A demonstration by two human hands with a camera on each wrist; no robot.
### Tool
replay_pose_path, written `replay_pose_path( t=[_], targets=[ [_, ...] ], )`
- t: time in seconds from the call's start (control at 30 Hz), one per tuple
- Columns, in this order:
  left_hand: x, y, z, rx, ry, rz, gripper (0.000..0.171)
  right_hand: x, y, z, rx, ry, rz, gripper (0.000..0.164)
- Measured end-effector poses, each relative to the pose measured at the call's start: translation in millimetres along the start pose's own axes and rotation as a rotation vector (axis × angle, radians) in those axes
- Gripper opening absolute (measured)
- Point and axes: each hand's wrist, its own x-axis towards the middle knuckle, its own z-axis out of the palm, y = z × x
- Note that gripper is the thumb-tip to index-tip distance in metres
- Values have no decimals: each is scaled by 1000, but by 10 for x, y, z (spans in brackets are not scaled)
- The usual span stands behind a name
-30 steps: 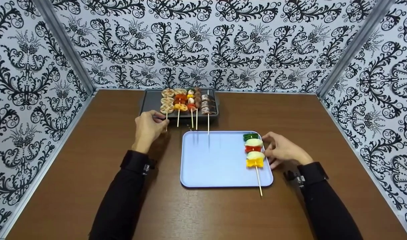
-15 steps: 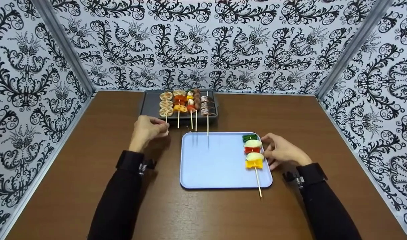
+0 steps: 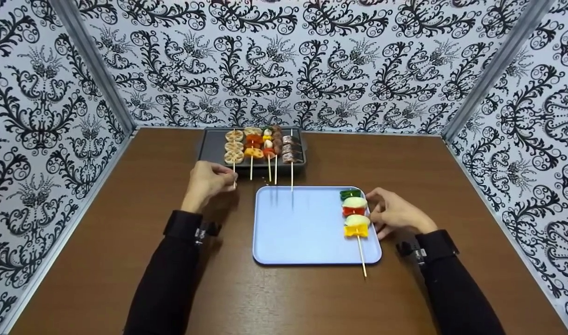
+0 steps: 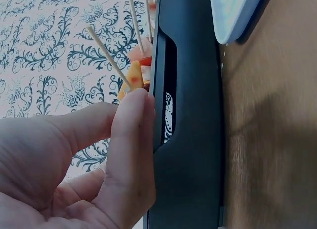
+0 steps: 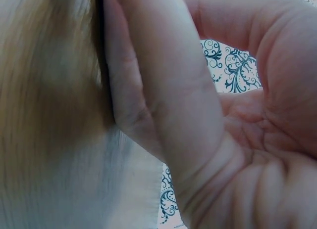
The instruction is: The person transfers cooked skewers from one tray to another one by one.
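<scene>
My left hand (image 3: pixel 209 182) pinches the bare lower stick of a skewer of pale lotus root slices (image 3: pixel 234 146), between thumb and fingertips. The slices lie over the left part of a dark grill pan (image 3: pixel 211 144); in the left wrist view the fingers mostly hide that stick. At the right edge of a light-blue tray (image 3: pixel 302 228), my right hand (image 3: pixel 397 211) holds the rim, fingers low against its side. On that side of the tray lies a vegetable skewer (image 3: pixel 356 214) with green, white, red and yellow pieces, its stick passing over the front edge.
Several more skewers lie side by side in the pan, among them a dark fish-like one (image 3: pixel 290 150) at the right and one with orange pieces (image 3: pixel 253 144). Their sticks jut over the pan's front towards the tray. Patterned walls (image 3: pixel 284 60) enclose the brown table (image 3: pixel 284 298).
My left hand and the lotus root skewer have shifted slightly towards me, mostly in the first half second. The right hand and the tray keep their places.
</scene>
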Motion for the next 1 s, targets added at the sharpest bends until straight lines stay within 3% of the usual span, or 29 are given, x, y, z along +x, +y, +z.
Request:
replay_pose_path(
  t=[0.37,0.63,1.0],
  targets=[
    [-45,55,-44,-17,18,84,11,-5,4,-4,4,-5,-26,57],
    [-51,104,-39,14,31,86,10,-28,21,-24,16,-9,-18,58],
    [-112,218,-69,-40,24,77,14,4,19,-6,-10,9,12,58]
  ],
)
